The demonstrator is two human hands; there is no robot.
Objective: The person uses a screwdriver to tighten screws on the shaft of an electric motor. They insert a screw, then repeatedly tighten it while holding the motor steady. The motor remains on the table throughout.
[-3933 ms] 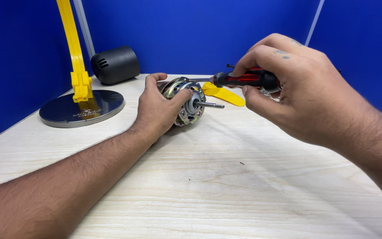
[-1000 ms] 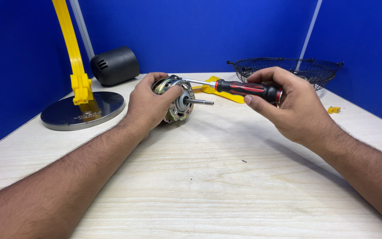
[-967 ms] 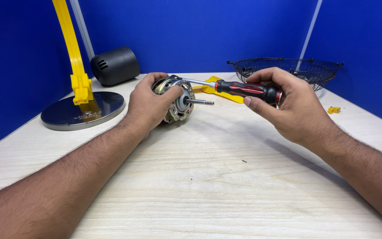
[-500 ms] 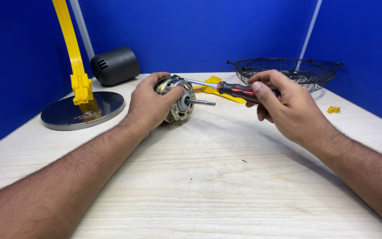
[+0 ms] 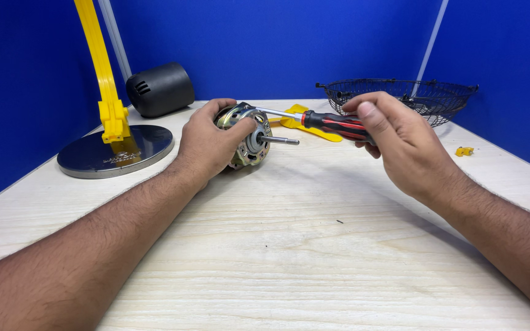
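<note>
My left hand (image 5: 211,142) grips a metal electric motor (image 5: 247,136) that rests on the wooden table (image 5: 289,245), its shaft pointing right. My right hand (image 5: 400,144) holds a red and black screwdriver (image 5: 329,122) by the handle. The screwdriver's metal tip touches the top of the motor housing. A yellow plastic piece (image 5: 314,125) lies on the table behind the screwdriver, partly hidden by it.
A yellow upright post (image 5: 102,67) stands on a round metal base (image 5: 115,150) at the left. A black cylindrical cover (image 5: 159,89) lies at the back left. A black wire grille (image 5: 409,98) sits at the back right, a small yellow part (image 5: 464,151) near it. Blue walls surround the table.
My right hand has shifted its grip along the screwdriver handle, with fingers now over the top. The motor and my left hand stay in place.
</note>
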